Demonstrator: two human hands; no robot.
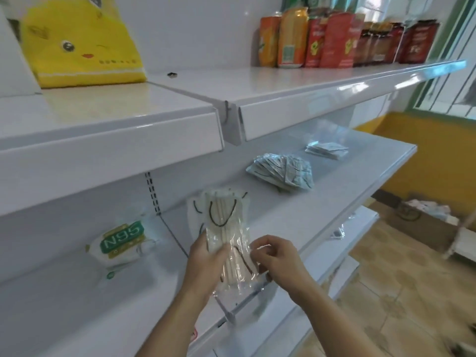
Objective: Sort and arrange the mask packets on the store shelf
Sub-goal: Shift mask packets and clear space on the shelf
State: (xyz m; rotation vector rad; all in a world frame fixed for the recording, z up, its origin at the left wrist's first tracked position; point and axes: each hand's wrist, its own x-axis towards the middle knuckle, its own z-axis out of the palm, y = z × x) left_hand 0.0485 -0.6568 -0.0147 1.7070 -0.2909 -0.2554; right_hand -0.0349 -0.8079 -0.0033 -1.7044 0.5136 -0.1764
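The left hand [206,256] grips a bundle of clear packets [226,235] from the left side, its fingers curled onto the front. The right hand [277,256] pinches the right edge of the same bundle with bent fingers. The packets are glossy, crinkled plastic; inside are flat white masks with thin dark ear loops. The bundle stands almost upright above the near edge of the middle shelf [334,191], which is smooth grey-white metal.

Farther to the right on this shelf lies a fanned heap of silvery-green packets [280,171], and beyond it a small flat stack of pale packets [327,150]; their print is too small to read. To the left a white soft pack [121,243] shows "N95" on a green label; the rest of its text is blurred.

On the upper shelf [283,83] stand a yellow bag [82,42] with a cartoon face and, far right, orange and red snack packages [322,37], whose writing is unclear. A cardboard box [422,220] on the tiled floor is partly cut off.
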